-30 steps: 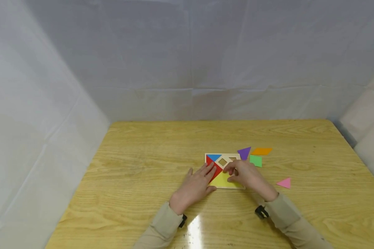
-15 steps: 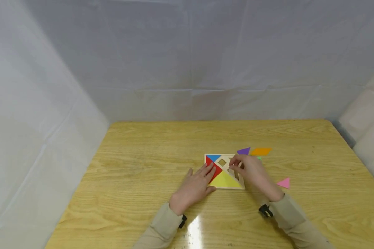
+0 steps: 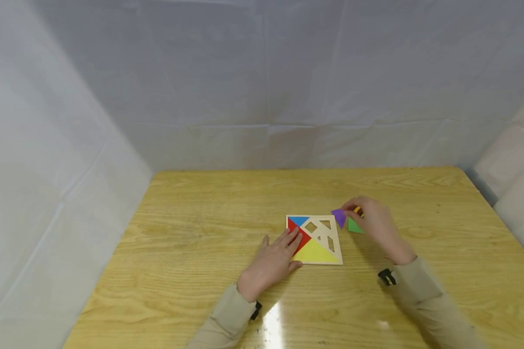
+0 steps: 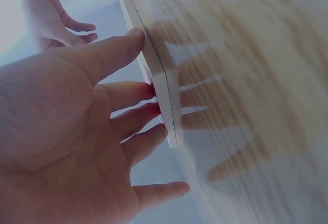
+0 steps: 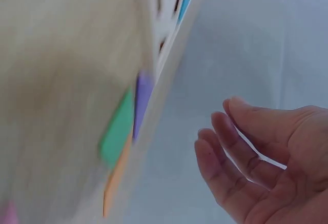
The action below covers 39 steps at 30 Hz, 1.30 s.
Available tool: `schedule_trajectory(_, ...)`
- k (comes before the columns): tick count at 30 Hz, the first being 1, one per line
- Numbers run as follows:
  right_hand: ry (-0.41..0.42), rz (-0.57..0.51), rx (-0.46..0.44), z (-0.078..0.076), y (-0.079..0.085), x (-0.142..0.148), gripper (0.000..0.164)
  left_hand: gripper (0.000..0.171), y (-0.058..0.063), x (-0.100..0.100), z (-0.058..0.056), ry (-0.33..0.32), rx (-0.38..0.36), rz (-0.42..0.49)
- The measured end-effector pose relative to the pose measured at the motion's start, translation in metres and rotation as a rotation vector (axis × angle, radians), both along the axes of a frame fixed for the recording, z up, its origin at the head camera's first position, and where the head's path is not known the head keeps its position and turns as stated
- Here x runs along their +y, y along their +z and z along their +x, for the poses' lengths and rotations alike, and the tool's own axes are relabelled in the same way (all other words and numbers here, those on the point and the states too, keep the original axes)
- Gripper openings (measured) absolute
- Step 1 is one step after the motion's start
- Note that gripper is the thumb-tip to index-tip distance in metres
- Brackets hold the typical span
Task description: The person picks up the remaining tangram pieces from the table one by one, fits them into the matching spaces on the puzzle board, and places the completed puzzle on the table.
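Observation:
My left hand (image 3: 271, 262) lies with straight fingers on the left part of a wooden tangram board (image 3: 322, 232), fingertips on the red triangle (image 3: 306, 240). A blue triangle (image 3: 299, 221) and a yellow triangle (image 3: 316, 252) also sit in the board. My right hand (image 3: 374, 223) hovers over the loose pieces right of the board, fingers loosely bent. In the right wrist view nothing lies between its fingers and thumb. A purple triangle (image 3: 338, 218) is nearest its fingertips, touching or close to the board's corner. Beside it lies a green square (image 3: 354, 226), partly covered by the hand.
An orange parallelogram (image 5: 117, 175) lies beside the green and purple pieces, mostly hidden in the head view. The pink triangle (image 5: 10, 215) shows at the right wrist view's edge. Small cutouts pierce the board's right part. A pale sheet (image 3: 266, 87) stands behind the wooden table (image 3: 192, 218).
My right hand has moved from above the board to the right and away from me, over the loose pieces. The pink triangle is now hidden behind my right arm. My left hand stays put.

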State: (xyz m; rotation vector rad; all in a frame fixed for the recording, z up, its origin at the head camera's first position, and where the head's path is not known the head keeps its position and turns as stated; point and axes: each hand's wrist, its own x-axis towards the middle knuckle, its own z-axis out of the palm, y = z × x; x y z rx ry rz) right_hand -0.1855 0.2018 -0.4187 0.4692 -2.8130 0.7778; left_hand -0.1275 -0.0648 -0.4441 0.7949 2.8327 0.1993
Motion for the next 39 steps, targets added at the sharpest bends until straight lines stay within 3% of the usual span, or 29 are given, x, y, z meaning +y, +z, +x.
schedule_trajectory(8,-0.034,0.092,-0.097,-0.029,-0.01,0.041,0.017,0.066,0.0,0.0,0.0,0.0,0.004,0.007)
schedule_trajectory(14,0.013,0.182,-0.174,-0.037,-0.017,0.048,0.021,0.067,0.001,0.0,0.0,-0.008,0.007,0.009)
schedule_trajectory(19,0.056,0.248,-0.181,-0.041,-0.019,0.047,0.02,0.066,0.0,0.0,0.002,-0.011,0.005,0.018)
schedule_trajectory(30,0.078,0.243,-0.219,-0.051,-0.026,0.05,0.014,0.066,-0.001,-0.001,0.003,-0.003,0.007,0.012)
schedule_trajectory(39,0.073,0.198,-0.282,-0.054,-0.026,0.054,0.02,0.066,-0.001,-0.001,0.002,-0.003,0.005,0.016)
